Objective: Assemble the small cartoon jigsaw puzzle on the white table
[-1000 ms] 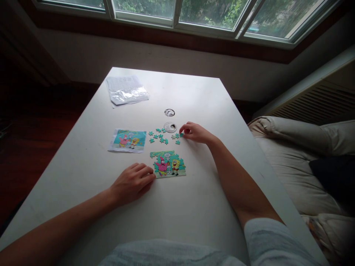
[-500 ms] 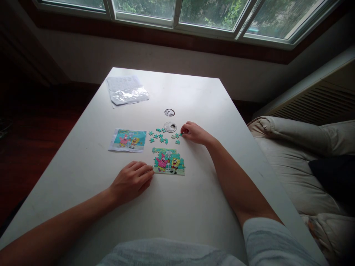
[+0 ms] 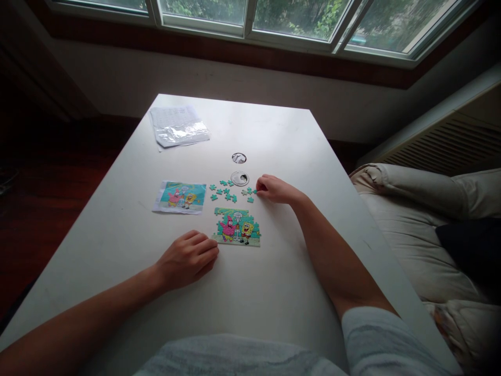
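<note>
A partly built cartoon jigsaw [image 3: 237,227] lies in the middle of the white table [image 3: 274,282]. My left hand [image 3: 187,259] rests flat beside its lower left corner, fingers loosely curled, fingertips close to the edge. Several loose teal pieces [image 3: 227,192] are scattered just behind the jigsaw. My right hand [image 3: 274,189] sits at the right end of that scatter, fingers pinched at a teal piece [image 3: 254,191]. A printed reference picture [image 3: 180,197] of the same cartoon lies to the left of the loose pieces.
A clear plastic bag on a paper sheet [image 3: 178,126] lies at the table's far left. Two round cable-hole fittings [image 3: 239,178] sit behind the pieces. A cushioned seat [image 3: 422,219] stands to the right, and windows [image 3: 297,21] run along the far wall.
My right hand has shifted slightly right, still pinching at the end of the loose pieces. My left hand stays beside the jigsaw's corner. The view has nudged a little.
</note>
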Action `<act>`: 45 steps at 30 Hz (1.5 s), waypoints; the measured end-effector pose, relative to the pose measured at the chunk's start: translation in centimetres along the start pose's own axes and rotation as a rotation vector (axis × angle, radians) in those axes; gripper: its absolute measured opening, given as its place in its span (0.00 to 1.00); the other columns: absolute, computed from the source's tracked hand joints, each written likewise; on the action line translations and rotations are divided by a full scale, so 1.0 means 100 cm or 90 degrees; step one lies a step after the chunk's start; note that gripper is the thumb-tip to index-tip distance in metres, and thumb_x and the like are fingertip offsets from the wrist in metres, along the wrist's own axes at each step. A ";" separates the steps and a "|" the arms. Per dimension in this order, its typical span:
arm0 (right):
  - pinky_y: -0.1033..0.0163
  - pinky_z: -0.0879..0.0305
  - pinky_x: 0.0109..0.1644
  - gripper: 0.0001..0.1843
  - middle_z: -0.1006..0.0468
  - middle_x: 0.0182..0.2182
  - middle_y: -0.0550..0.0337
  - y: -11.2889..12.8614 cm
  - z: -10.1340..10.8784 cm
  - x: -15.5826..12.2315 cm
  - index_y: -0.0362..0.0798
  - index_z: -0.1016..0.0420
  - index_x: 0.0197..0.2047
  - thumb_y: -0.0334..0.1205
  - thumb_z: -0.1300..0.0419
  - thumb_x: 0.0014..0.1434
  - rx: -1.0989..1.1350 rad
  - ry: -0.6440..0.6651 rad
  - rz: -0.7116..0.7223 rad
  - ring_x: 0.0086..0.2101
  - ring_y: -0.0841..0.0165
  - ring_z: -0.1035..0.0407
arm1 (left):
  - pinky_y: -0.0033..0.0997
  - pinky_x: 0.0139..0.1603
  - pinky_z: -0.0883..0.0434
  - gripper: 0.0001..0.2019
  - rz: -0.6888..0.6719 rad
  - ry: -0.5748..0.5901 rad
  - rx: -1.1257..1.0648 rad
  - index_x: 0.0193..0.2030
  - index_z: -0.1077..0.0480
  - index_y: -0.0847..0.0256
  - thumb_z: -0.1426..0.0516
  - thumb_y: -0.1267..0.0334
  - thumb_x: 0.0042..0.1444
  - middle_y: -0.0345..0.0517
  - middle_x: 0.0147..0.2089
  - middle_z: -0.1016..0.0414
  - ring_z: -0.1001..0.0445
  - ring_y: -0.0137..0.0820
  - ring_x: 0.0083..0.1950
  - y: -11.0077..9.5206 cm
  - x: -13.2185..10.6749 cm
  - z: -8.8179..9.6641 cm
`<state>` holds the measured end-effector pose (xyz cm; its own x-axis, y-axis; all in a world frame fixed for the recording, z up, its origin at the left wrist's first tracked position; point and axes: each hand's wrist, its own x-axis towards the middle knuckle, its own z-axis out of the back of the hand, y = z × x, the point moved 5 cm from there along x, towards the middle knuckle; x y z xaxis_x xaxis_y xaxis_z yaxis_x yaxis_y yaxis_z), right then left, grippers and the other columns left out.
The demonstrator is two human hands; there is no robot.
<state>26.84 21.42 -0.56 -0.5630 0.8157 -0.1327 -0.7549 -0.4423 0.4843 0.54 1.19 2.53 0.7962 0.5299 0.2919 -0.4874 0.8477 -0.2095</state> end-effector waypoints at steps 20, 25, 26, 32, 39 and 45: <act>0.65 0.42 0.34 0.11 0.24 0.29 0.62 -0.002 0.005 -0.010 0.51 0.18 0.39 0.42 0.38 0.53 0.187 0.093 -0.040 0.30 0.69 0.34 | 0.39 0.49 0.31 0.07 0.010 0.007 -0.008 0.46 0.28 0.59 0.47 0.68 0.66 0.48 0.46 0.21 0.26 0.34 0.44 0.002 -0.001 -0.003; 0.65 0.42 0.33 0.12 0.26 0.29 0.63 -0.006 0.006 -0.009 0.51 0.20 0.41 0.44 0.38 0.54 0.226 0.054 -0.048 0.29 0.70 0.36 | 0.39 0.49 0.31 0.07 0.015 0.017 -0.013 0.46 0.28 0.59 0.47 0.68 0.66 0.48 0.47 0.21 0.26 0.34 0.44 0.004 -0.003 -0.005; 0.65 0.42 0.33 0.12 0.27 0.29 0.64 -0.006 0.006 -0.009 0.51 0.21 0.42 0.44 0.38 0.54 0.230 0.043 -0.045 0.28 0.70 0.37 | 0.39 0.50 0.31 0.07 0.016 0.018 -0.014 0.46 0.28 0.59 0.47 0.68 0.66 0.48 0.48 0.21 0.26 0.34 0.45 0.004 -0.003 -0.005; 0.65 0.43 0.34 0.15 0.28 0.28 0.65 0.002 0.003 -0.007 0.52 0.22 0.43 0.48 0.35 0.53 0.221 0.045 -0.034 0.28 0.71 0.38 | 0.39 0.49 0.31 0.07 0.012 0.010 -0.013 0.46 0.28 0.59 0.46 0.68 0.66 0.47 0.47 0.21 0.26 0.35 0.44 0.003 -0.001 -0.003; 0.65 0.45 0.33 0.14 0.32 0.26 0.67 0.008 0.001 -0.005 0.53 0.23 0.44 0.45 0.35 0.54 0.162 0.045 -0.032 0.27 0.71 0.39 | 0.39 0.51 0.31 0.07 0.008 0.009 -0.020 0.46 0.28 0.60 0.46 0.68 0.66 0.48 0.47 0.21 0.26 0.35 0.47 0.002 -0.001 -0.002; 0.65 0.47 0.33 0.12 0.34 0.27 0.66 0.008 0.000 -0.004 0.52 0.24 0.43 0.44 0.38 0.56 0.141 0.027 -0.022 0.28 0.71 0.39 | 0.39 0.53 0.31 0.06 0.000 0.000 -0.030 0.46 0.28 0.60 0.46 0.69 0.65 0.48 0.48 0.21 0.25 0.36 0.49 0.002 -0.002 -0.005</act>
<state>26.49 20.70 -0.13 -0.5558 0.8101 -0.1869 -0.6844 -0.3182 0.6560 0.46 1.29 1.97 0.7960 0.5302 0.2922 -0.4704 0.8455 -0.2529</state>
